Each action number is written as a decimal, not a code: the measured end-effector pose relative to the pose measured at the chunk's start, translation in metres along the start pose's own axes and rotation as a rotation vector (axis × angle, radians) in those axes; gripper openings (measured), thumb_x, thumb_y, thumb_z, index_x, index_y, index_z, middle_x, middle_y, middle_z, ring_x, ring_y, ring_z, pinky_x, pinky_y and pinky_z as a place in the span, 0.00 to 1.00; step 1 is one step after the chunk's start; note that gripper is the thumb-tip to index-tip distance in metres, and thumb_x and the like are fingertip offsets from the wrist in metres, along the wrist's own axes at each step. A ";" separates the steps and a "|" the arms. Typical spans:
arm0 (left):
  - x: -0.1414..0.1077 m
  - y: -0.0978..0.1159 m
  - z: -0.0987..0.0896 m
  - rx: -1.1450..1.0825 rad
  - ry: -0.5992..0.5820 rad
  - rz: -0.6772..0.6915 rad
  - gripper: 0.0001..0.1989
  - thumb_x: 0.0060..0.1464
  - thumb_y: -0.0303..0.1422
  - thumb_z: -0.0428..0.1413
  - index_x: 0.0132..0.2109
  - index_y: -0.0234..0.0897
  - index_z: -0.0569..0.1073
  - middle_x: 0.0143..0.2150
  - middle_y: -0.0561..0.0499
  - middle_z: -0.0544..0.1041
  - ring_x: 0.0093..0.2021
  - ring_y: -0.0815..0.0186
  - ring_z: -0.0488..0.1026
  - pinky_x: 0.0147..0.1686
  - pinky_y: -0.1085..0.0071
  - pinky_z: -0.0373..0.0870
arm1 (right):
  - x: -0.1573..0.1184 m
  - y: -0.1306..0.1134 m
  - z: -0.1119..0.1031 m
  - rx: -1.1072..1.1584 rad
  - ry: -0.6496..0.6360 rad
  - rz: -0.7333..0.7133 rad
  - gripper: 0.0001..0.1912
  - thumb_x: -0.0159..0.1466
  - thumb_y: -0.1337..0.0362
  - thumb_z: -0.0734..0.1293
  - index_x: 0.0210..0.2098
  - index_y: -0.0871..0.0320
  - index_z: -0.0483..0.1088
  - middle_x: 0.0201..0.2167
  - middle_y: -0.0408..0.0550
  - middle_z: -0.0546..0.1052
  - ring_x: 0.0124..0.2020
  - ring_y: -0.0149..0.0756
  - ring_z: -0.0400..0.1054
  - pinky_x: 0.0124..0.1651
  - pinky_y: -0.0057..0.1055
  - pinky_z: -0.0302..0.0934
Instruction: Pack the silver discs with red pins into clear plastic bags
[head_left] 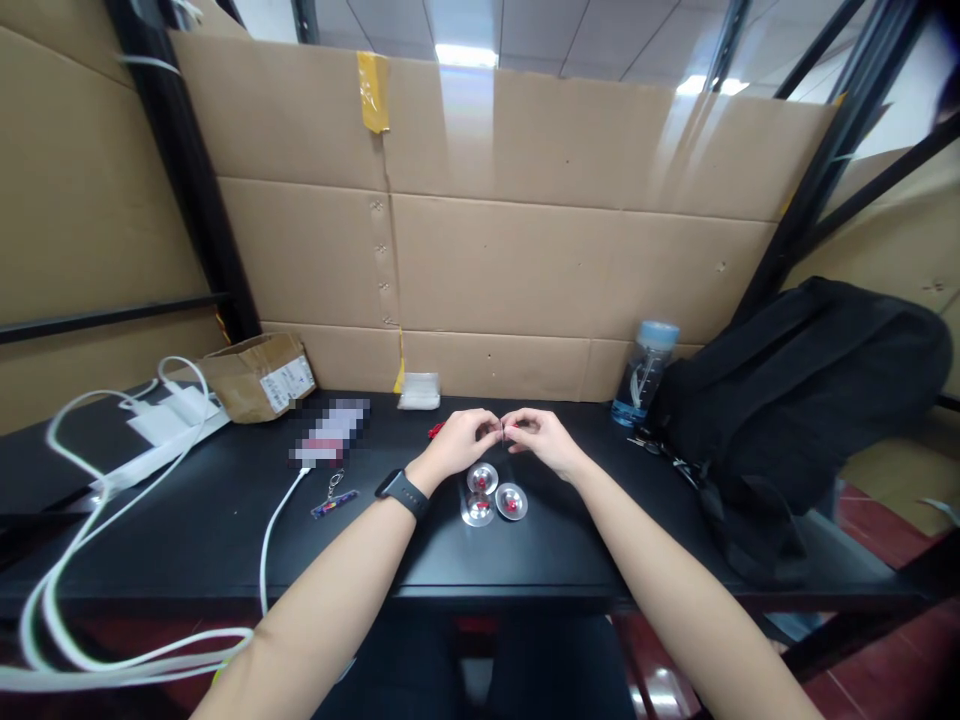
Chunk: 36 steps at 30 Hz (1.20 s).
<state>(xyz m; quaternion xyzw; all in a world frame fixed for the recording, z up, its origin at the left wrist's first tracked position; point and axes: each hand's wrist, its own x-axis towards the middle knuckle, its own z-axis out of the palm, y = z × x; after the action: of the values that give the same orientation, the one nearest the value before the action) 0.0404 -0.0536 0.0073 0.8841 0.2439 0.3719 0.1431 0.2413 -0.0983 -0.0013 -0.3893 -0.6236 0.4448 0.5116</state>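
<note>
My left hand (472,440) and my right hand (546,440) meet above the black table, fingertips pinched close together. Between them is a small thin piece with a red part (511,424), mostly covered by the fingers; it may be a disc turned edge-on. Just below the hands lie three shiny, clear-looking round discs with red centres: one nearest the fingers (482,479), one at the lower left (478,510) and one at the right (511,502). Behind my left hand a small red item (435,431) peeks out. A dark watch (403,493) is on my left wrist.
On the left are a phone (330,432) with a white cable, a keychain (335,503), a cardboard box (259,378) and a white power strip (161,440). A small clear packet (419,391) lies at the back. A water bottle (645,372) and black backpack (787,420) stand right.
</note>
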 end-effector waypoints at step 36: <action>0.001 -0.004 -0.014 -0.028 -0.097 -0.064 0.08 0.61 0.36 0.56 0.38 0.38 0.78 0.33 0.51 0.79 0.32 0.66 0.75 0.35 0.71 0.68 | 0.005 0.003 -0.008 -0.139 -0.010 -0.028 0.28 0.47 0.56 0.81 0.43 0.56 0.73 0.45 0.50 0.79 0.36 0.35 0.76 0.46 0.36 0.70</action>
<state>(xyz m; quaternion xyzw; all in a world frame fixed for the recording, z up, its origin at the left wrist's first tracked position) 0.0291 -0.0484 0.0156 0.8908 0.2597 0.3271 0.1791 0.2489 -0.0917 -0.0026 -0.4130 -0.6610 0.3950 0.4863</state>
